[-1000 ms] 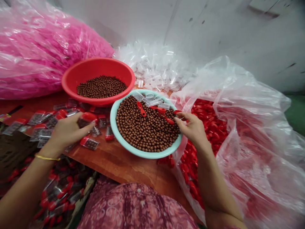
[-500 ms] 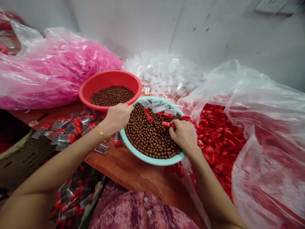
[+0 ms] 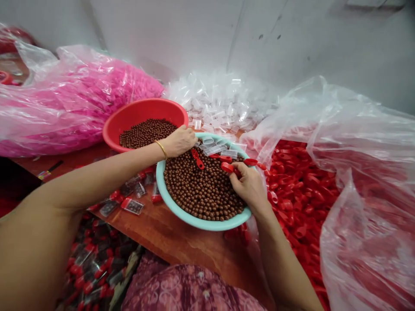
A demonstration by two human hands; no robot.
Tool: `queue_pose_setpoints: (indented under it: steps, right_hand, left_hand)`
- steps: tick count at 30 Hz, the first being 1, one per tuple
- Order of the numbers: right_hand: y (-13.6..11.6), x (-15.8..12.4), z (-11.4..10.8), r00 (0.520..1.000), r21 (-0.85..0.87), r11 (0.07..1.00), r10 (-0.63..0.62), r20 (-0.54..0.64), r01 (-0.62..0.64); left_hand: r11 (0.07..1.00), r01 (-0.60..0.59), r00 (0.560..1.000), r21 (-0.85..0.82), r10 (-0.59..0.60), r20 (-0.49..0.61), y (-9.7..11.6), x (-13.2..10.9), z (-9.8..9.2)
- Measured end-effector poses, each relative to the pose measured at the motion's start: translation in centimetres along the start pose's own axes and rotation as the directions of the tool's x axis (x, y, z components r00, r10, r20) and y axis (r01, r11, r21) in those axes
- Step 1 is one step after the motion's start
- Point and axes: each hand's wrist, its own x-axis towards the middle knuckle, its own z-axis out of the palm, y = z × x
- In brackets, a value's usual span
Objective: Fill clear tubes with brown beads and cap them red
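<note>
A turquoise basin [image 3: 194,221] holds many small round brown balls [image 3: 201,190]. Clear plastic tubes [image 3: 215,149] lie on the balls at its far side, along with a few red plastic caps [image 3: 197,160]. Over the basin's far left rim is my left hand [image 3: 181,140], its fingers curled down beside the tubes; whatever they grip is hidden. My right hand [image 3: 249,183], at the basin's right side, pinches a red cap [image 3: 227,167] between thumb and fingers just above the balls.
Behind to the left stands a red basin [image 3: 112,129] with more balls. Pink pieces fill a plastic bag [image 3: 81,99]. Loose clear tubes [image 3: 223,103] are heaped by the wall. Red caps [image 3: 295,198] fill an open bag at right. Filled tubes [image 3: 132,206] lie on the table and below it.
My left hand has moved right and away from me, from the red basin's near edge to the tubes. My right hand stays nearly in place with the red cap.
</note>
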Motion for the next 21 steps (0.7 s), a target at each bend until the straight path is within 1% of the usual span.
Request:
queue_pose_setpoints:
  steps: [3,5,7,9,11,13,16,18,20,21]
  right_hand:
    - [0.1,-0.1,0.0,1.0,0.041,0.999,0.024,-0.018,-0.024]
    - [0.1,-0.2,0.0,0.999,0.082,0.995,0.05,-0.013,-0.048]
    - [0.1,-0.2,0.0,0.998,0.122,0.99,0.07,-0.005,-0.069]
    - [0.1,-0.2,0.0,0.997,0.139,0.987,0.078,0.002,-0.077]
    - [0.0,-0.3,0.0,0.997,0.142,0.987,0.081,0.007,-0.082]
    - [0.0,-0.3,0.0,0.996,0.146,0.985,0.091,0.011,-0.091]
    - [0.1,-0.3,0.0,0.995,0.163,0.982,0.101,-0.001,-0.1]
    - [0.2,-0.4,0.0,0.995,0.179,0.979,0.104,-0.007,-0.101]
    - [0.2,-0.3,0.1,0.994,0.198,0.975,0.105,-0.002,-0.103]
    - [0.2,-0.3,0.0,0.995,0.206,0.973,0.104,0.001,-0.102]
  left_hand:
    - [0.997,-0.034,0.998,0.072,0.03,0.059,-0.1,-1.3,-1.1]
    - [0.993,-0.078,0.987,0.094,0.064,0.146,0.5,-2.2,-2.0]
    - [0.986,-0.13,0.967,0.102,0.103,0.233,1.9,-2.9,-2.6]
    - [0.984,-0.162,0.949,0.08,0.133,0.287,3.7,-3.2,-2.7]
    - [0.985,-0.172,0.937,0.014,0.159,0.31,5.6,-3.0,-2.3]
    - [0.982,-0.166,0.932,-0.092,0.186,0.31,7.1,-2.6,-1.6]
    - [0.961,-0.099,0.95,-0.26,0.169,0.264,8.2,-1.7,-0.8]
    - [0.935,0.002,0.965,-0.354,0.091,0.247,8.2,-1.4,-0.5]
    - [0.871,0.121,0.969,-0.475,0.0,0.247,8.0,-1.5,-0.4]
    - [0.809,0.17,0.969,-0.562,-0.033,0.246,7.8,-1.6,-0.4]
